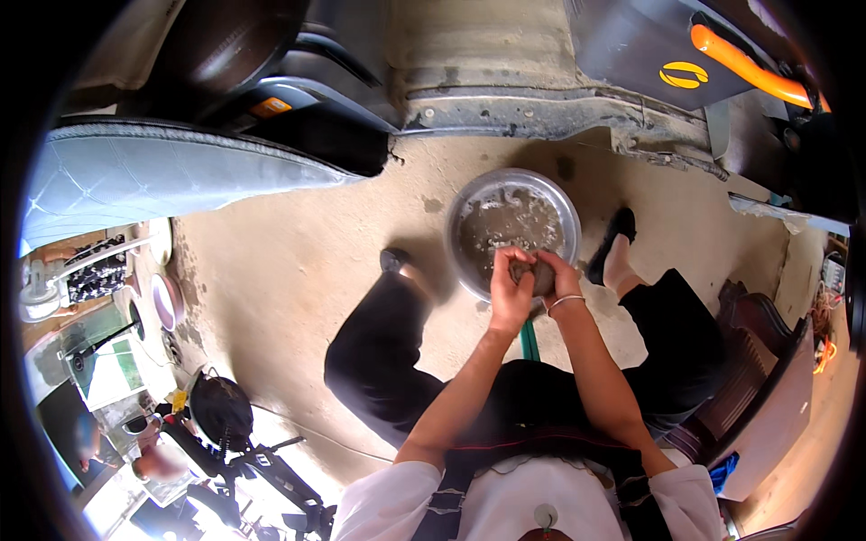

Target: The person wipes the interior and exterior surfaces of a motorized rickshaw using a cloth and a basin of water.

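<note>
A round metal basin (pixel 455 261) stands on the floor between my feet, holding murky brown water (pixel 505 219) with patches of white suds. Over its near rim both hands are closed around a wadded grey-brown cloth (pixel 542 279), which looks wet. My left hand (pixel 511 290) wraps it from the left, thumb pointing up. On the other side my right hand (pixel 563 276), with a bracelet at the wrist, presses against it with curled fingers. The two hands nearly touch, and they hide much of the cloth.
Beyond the basin runs a worn ledge (pixel 523 117). A pale quilted panel (pixel 180 176) juts in from the left. A dark wooden chair (pixel 744 361) stands at right. A pink basin (pixel 166 302) and a black wheeled frame (pixel 262 469) are at left. Something green (pixel 529 341) shows below my hands.
</note>
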{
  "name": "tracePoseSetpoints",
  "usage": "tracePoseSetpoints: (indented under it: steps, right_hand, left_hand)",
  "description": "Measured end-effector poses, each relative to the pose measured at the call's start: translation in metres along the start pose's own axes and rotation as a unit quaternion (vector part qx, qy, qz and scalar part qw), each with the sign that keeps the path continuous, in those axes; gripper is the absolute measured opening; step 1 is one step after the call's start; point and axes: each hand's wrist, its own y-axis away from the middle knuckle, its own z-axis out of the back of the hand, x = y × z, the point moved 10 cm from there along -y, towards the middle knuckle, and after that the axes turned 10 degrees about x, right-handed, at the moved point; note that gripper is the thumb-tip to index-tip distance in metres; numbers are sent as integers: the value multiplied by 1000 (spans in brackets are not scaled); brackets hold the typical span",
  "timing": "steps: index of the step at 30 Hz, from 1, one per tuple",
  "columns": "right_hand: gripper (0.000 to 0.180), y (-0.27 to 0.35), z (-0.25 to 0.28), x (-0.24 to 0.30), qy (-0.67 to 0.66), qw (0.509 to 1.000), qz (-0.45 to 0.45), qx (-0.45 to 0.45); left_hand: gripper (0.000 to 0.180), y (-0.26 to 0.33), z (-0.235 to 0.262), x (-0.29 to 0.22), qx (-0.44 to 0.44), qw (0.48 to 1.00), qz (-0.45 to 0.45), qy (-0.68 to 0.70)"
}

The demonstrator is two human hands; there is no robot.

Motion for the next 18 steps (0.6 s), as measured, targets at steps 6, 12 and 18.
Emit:
tracePoseSetpoints:
  steps: [6,12,18]
  right_hand:
    - [16,2,-18,-5,-31,998,-42,22]
    - [20,16,-26,11,-22,995,-30,89]
    - [18,51,-90,59,79,973,129,173]
  left_hand:
    - [33,0,-16,-42,74,966,-122,-218]
    - [35,-11,-29,-42,191,975,-23,-112]
    - [44,7,24,55,58,880,352,313]
